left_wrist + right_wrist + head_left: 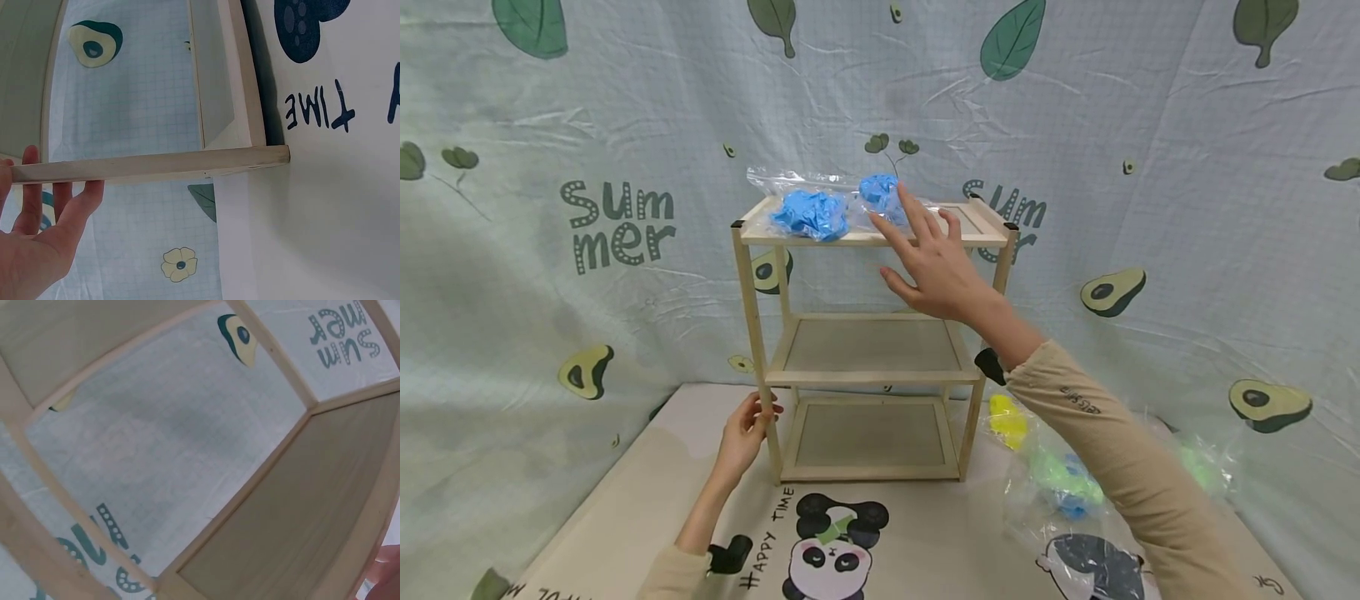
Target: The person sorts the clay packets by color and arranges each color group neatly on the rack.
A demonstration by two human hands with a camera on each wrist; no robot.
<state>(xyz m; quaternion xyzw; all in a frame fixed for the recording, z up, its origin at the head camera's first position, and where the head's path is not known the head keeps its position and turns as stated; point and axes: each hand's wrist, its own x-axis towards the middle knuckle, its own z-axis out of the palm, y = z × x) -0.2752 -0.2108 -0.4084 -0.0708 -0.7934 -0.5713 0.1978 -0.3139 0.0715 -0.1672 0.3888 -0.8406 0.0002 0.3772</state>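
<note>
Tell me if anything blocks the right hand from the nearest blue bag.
Nothing visible does: in the head view, the right hand partly overlaps the blue bag, with nothing seen between them. Whether they touch is unclear.

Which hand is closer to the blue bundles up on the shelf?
Right. The right hand is up by the blue bundles, fingers spread; the left hand is well below them, holding the left front post.

I held an upright, pale wooden three-tier shelf (pixel 872 377); atop it lay two crumpled blue clumps (pixel 811 215) in clear plastic (pixel 767 179).
</note>
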